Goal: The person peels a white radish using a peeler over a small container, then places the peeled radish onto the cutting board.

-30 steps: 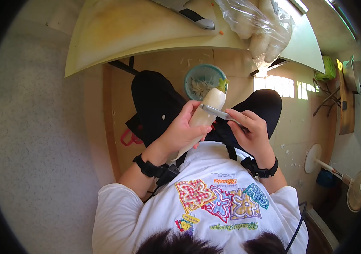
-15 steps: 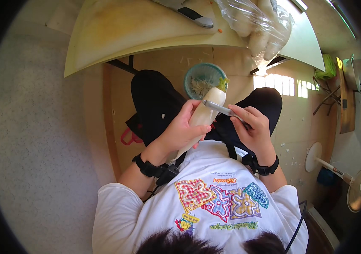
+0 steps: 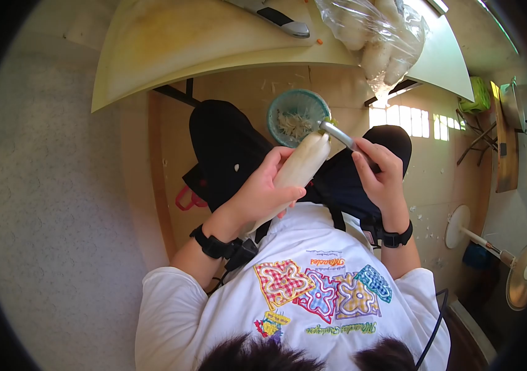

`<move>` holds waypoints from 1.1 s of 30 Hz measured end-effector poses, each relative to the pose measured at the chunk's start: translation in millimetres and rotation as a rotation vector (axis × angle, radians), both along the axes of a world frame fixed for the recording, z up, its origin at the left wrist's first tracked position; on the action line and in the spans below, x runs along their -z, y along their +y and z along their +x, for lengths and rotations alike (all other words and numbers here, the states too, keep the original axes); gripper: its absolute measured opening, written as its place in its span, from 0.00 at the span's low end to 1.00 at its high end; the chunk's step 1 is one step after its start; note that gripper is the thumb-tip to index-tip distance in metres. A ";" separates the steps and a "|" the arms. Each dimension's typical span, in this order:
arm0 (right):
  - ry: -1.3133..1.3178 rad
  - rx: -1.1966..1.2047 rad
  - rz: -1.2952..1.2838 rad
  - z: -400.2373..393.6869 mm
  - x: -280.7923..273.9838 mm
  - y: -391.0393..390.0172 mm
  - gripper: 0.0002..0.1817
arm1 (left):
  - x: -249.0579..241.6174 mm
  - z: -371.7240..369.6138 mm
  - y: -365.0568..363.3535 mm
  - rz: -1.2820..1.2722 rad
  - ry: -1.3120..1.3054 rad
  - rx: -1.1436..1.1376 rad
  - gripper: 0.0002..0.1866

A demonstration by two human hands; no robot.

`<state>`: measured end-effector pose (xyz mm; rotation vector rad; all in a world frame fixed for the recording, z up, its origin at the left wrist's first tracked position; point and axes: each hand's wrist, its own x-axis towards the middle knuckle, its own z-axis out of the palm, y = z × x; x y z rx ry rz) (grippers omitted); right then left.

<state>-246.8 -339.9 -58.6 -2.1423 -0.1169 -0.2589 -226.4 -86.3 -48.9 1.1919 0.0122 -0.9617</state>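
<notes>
A long white radish [image 3: 303,162] lies tilted across my lap, its leafy top end pointing away from me. My left hand [image 3: 269,188] is wrapped round its middle. In my right hand [image 3: 382,170] is a metal peeler [image 3: 340,134], its head at the radish's top end. Just beyond that end, a blue-green bin [image 3: 274,111] stands on the floor between my knees, with pale peelings [image 3: 295,123] inside.
A table [image 3: 171,49] stretches across the front, bearing a knife with a black-and-grey handle [image 3: 283,22] and a plastic bag of white radishes [image 3: 379,46]. To the right stand a fan [image 3: 523,275] and a folding stool [image 3: 480,139]. Scraps dot the floor.
My right hand has moved the peeler forward and to the right, from the radish's upper side to its top end. The left hand keeps its grip.
</notes>
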 end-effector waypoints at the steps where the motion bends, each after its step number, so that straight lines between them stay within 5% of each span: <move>1: -0.030 0.041 0.007 0.9 1.7 0.2 0.13 | 0.5 0.3 0.0 -0.002 0.001 -0.004 0.31; 9: 0.102 0.209 0.033 -1.2 9.7 -11.9 0.10 | -2.9 0.9 0.2 0.036 0.032 -0.033 0.30; 15: 0.242 0.127 0.412 -9.1 4.9 -0.2 0.09 | 4.4 0.3 -3.2 0.044 0.015 -0.033 0.30; 22: 0.224 -0.295 0.111 -4.6 -28.0 21.4 0.11 | 2.9 2.5 -7.5 0.091 0.065 -0.117 0.32; 33: 0.221 -0.295 0.012 -7.7 -19.9 28.4 0.11 | 4.4 1.4 -5.2 0.121 -0.044 -0.141 0.34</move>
